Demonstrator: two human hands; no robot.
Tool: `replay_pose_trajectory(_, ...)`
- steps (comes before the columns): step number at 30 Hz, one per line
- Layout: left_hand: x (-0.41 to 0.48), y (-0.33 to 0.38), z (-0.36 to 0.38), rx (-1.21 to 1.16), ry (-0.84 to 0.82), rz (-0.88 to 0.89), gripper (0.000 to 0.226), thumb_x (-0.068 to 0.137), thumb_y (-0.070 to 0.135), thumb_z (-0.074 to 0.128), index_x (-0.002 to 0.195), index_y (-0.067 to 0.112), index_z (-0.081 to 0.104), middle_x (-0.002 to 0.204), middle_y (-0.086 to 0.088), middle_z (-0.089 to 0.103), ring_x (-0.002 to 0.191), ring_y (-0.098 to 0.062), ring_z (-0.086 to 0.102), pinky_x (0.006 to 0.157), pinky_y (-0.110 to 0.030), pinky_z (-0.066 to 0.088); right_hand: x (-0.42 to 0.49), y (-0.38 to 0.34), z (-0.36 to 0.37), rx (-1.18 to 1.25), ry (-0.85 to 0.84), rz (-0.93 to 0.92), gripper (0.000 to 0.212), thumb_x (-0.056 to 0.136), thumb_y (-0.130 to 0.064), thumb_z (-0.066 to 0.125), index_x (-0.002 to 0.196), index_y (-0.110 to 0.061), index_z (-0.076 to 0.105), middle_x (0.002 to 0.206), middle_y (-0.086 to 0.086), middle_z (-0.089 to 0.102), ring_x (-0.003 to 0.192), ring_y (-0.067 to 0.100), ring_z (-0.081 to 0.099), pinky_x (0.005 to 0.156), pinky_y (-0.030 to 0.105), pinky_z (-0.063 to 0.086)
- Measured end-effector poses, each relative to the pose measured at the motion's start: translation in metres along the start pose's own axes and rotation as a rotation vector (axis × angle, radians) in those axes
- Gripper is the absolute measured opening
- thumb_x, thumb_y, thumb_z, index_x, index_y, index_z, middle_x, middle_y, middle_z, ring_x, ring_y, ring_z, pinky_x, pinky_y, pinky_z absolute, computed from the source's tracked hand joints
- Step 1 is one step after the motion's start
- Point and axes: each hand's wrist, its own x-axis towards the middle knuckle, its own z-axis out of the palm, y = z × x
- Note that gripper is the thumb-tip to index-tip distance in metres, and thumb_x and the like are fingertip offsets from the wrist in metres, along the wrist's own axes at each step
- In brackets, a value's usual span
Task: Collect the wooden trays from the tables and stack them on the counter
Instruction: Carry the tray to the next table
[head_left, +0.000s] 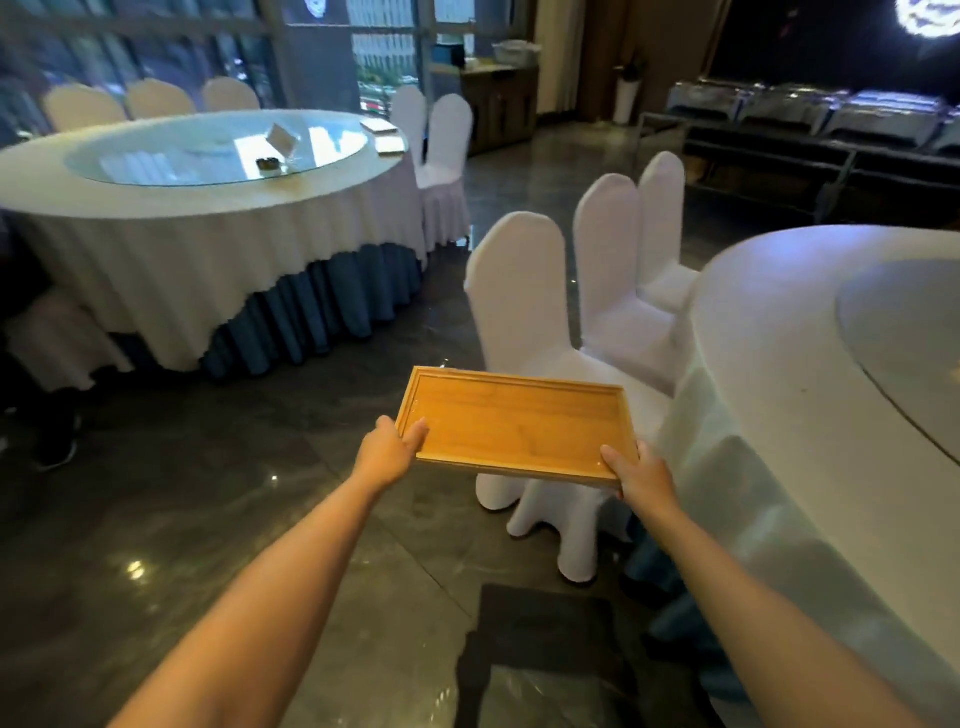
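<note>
I hold a rectangular wooden tray (519, 423) level in front of me, above the dark floor. My left hand (390, 453) grips its near left corner, thumb on the rim. My right hand (640, 475) grips its near right corner. The tray is empty. Two more flat trays (388, 136) lie at the right edge of the far round table (208, 218), one behind the other. A wooden counter (498, 104) stands at the back, with a bin and boxes on top.
A second round table (810, 364) with a white cloth is close on my right. White-covered chairs (524, 312) stand right behind the tray. A rack of steel chafing dishes (810, 111) lines the back right. Someone's dark shoe (57, 447) shows at the left. Open floor runs between the tables.
</note>
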Motion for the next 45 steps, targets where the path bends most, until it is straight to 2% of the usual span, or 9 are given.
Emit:
replay_pose_trajectory(4,0.048,-0.022,-0.026,-0.038,0.046,-0.071,0.059,0.091,0.046,0.044,0.126,-0.001,0.04,0.126,-0.02,0.053,0.108,-0.032,0.055,0.074,-0.033,0.04,0.048,-0.029,0.045,0.001,-0.124,-0.055,0.036,0.093,-0.028,0.048,0.119,-0.003,0.049,0.09,0.003,0.055,0.072,0.015,0.053,0.06,0.024,0.043)
replay_pose_trajectory(9,0.127,-0.025,-0.06,-0.052,0.092,-0.129,0.059,0.091,0.045,0.043,0.125,-0.003,0.04,0.124,-0.021,0.053,0.101,-0.029,0.055,0.074,-0.034,0.041,0.132,-0.075,0.104,0.031,-0.184,-0.123,0.037,0.094,-0.028,0.047,0.122,-0.003,0.048,0.099,0.008,0.054,0.067,0.008,0.05,0.052,0.017,0.039)
replay_pose_trajectory(11,0.165,-0.016,-0.077,-0.063,0.11,-0.131,0.057,0.091,0.044,0.044,0.123,-0.003,0.041,0.12,-0.02,0.054,0.092,-0.024,0.051,0.072,-0.033,0.04,0.17,-0.1,0.124,0.051,-0.2,-0.151,0.038,0.094,-0.027,0.047,0.124,-0.003,0.048,0.101,0.009,0.055,0.071,0.01,0.053,0.056,0.018,0.043)
replay_pose_trajectory(14,0.221,0.001,-0.107,-0.063,0.118,-0.123,0.053,0.09,0.044,0.047,0.118,-0.001,0.045,0.107,-0.013,0.054,0.089,-0.02,0.051,0.071,-0.031,0.04,0.223,-0.145,0.146,0.039,-0.227,-0.181,0.043,0.094,-0.031,0.046,0.129,-0.007,0.044,0.117,0.014,0.057,0.098,0.027,0.059,0.08,0.035,0.05)
replay_pose_trajectory(16,0.259,0.013,-0.126,-0.074,0.127,-0.107,0.048,0.089,0.045,0.048,0.111,0.003,0.048,0.1,-0.009,0.053,0.082,-0.018,0.051,0.066,-0.028,0.04,0.262,-0.175,0.158,0.029,-0.233,-0.229,0.043,0.094,-0.031,0.046,0.129,-0.007,0.045,0.12,0.016,0.058,0.104,0.031,0.058,0.086,0.039,0.049)
replay_pose_trajectory(19,0.316,0.023,-0.145,-0.08,0.156,-0.096,0.04,0.089,0.048,0.047,0.097,0.009,0.047,0.089,-0.006,0.052,0.066,-0.012,0.047,0.059,-0.027,0.038,0.316,-0.212,0.182,0.028,-0.248,-0.288,0.041,0.093,-0.028,0.047,0.129,-0.006,0.046,0.118,0.018,0.06,0.096,0.025,0.057,0.081,0.037,0.048)
replay_pose_trajectory(30,0.578,0.007,-0.194,-0.058,0.161,-0.122,0.042,0.09,0.052,0.039,0.093,0.011,0.046,0.072,-0.001,0.048,0.06,-0.015,0.049,0.049,-0.026,0.041,0.497,-0.29,0.331,0.003,-0.183,-0.259,0.037,0.09,-0.018,0.054,0.122,-0.001,0.052,0.117,0.019,0.062,0.099,0.027,0.058,0.079,0.029,0.041)
replay_pose_trajectory(37,0.742,0.029,-0.259,0.018,0.125,-0.074,0.043,0.089,0.055,0.038,0.089,0.013,0.046,0.073,-0.001,0.049,0.062,-0.015,0.05,0.063,-0.034,0.047,0.619,-0.38,0.412,-0.03,-0.132,-0.227,0.035,0.09,-0.019,0.054,0.12,-0.001,0.053,0.115,0.018,0.062,0.091,0.018,0.053,0.076,0.027,0.038)
replay_pose_trajectory(45,0.923,0.051,-0.269,0.003,0.096,-0.055,0.042,0.09,0.053,0.037,0.094,0.012,0.047,0.076,0.0,0.053,0.068,-0.017,0.054,0.071,-0.038,0.05,0.78,-0.423,0.489,0.011,-0.16,-0.203,0.044,0.092,-0.024,0.051,0.13,-0.005,0.044,0.123,0.014,0.057,0.108,0.026,0.056,0.089,0.036,0.046)
